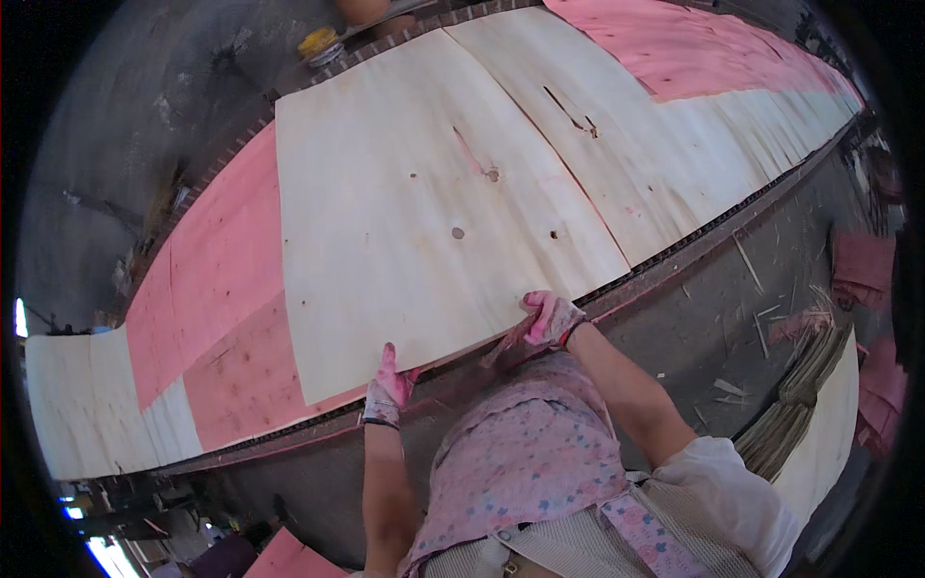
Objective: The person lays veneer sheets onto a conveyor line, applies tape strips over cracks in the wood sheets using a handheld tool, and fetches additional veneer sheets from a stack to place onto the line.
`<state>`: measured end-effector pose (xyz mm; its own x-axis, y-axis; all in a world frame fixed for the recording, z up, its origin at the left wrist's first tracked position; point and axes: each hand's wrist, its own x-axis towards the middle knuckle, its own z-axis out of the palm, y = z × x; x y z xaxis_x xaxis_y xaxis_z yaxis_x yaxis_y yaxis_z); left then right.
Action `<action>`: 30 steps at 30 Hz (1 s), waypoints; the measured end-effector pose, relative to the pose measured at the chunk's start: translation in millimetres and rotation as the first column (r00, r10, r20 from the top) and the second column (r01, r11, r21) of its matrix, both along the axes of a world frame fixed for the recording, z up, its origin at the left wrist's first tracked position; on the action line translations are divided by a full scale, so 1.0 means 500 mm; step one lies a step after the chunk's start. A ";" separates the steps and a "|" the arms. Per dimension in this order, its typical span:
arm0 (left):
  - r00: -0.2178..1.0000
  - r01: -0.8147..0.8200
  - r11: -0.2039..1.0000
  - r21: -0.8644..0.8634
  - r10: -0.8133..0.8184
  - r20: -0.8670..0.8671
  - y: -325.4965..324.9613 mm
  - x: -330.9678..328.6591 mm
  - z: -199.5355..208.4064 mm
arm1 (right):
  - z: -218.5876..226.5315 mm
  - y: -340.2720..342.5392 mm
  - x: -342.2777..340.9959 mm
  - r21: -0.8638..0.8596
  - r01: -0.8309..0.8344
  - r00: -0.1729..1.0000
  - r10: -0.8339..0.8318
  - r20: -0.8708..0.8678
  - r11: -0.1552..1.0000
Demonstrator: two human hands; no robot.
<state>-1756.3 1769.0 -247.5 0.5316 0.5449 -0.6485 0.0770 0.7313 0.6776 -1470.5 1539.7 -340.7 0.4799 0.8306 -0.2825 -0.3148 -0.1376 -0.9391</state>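
A large pale wood veneer sheet (385, 212) with knots and a few holes lies across the long bench in front of me. At its near edge is my left hand (389, 388), in a pink-stained white glove, thumb stretched up over the sheet and fingers closed at the edge. Farther right along that edge, my right hand (553, 319), gloved alike, grips the sheet with curled fingers. A ragged reddish-brown strip (507, 347) shows beside and below the right hand; I cannot tell whether it is held. The undersides of both hands are hidden.
Pink-coated sheets (217, 260) lie left of the pale one, and another pink sheet (703, 48) lies far right. A second pale sheet (617, 144) adjoins along a seam. Wood scraps (729, 388) litter the floor. A bundle of thin strips (795, 400) stands at right.
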 end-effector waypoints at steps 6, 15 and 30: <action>0.994 -0.090 0.931 -0.353 0.064 -0.085 -0.036 -0.040 -0.060 | 0.086 0.032 0.015 -0.319 0.046 0.709 -0.256 -0.657 0.947; 0.875 -0.339 0.928 -0.157 0.249 -0.414 -0.147 -0.231 -0.114 | 0.054 0.026 0.018 -0.335 0.101 0.470 -0.341 -0.814 0.937; 0.843 -0.395 0.886 -0.243 0.245 -0.479 -0.304 -0.487 -0.251 | -0.014 0.068 -0.016 -0.504 0.120 0.356 -0.511 -0.782 0.855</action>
<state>-1999.6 1617.2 -373.2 -0.0039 0.3573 -0.9340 0.0232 0.9338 0.3571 -1478.3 1573.9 -347.9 0.0090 0.4406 -0.8976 -0.9989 -0.0369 -0.0281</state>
